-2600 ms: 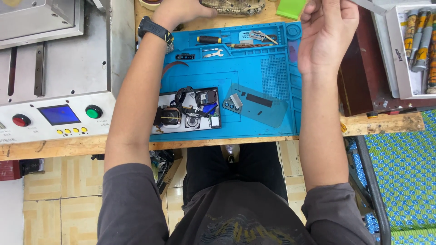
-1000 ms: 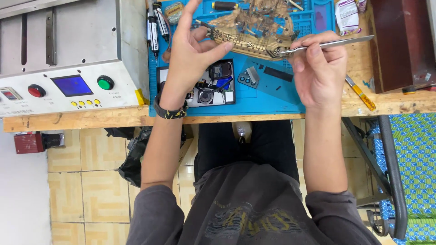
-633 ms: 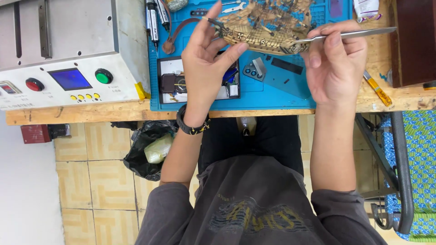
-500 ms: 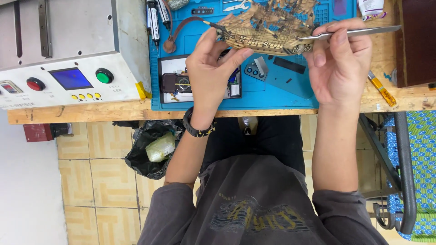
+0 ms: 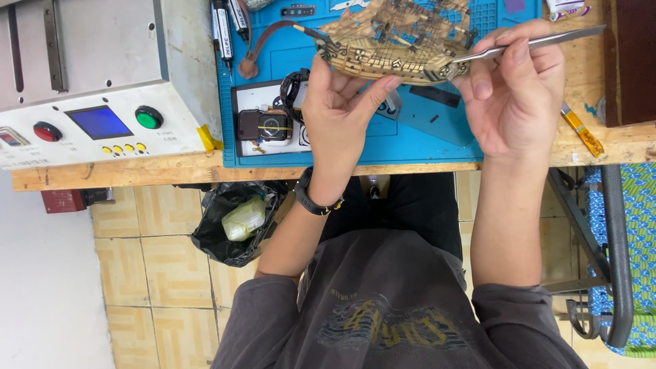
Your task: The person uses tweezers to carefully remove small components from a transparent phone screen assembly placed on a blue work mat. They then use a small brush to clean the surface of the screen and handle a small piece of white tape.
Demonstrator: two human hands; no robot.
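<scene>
My left hand holds a small wooden model ship by its hull, raised above the blue work mat. My right hand grips metal tweezers whose tips touch the ship's right end. A black watch sits on my left wrist. Below the ship on the mat lies a white tray with a small dark square device and cables.
A grey machine with red and green buttons and a blue screen stands at the left. Pens and tools lie at the mat's top left. An orange-handled tool lies on the wooden bench edge. A black rubbish bag sits on the tiled floor.
Both hands went from resting at the mat's far side to holding the ship and tweezers. Over the last second the view shifted slightly; the hands keep their grip.
</scene>
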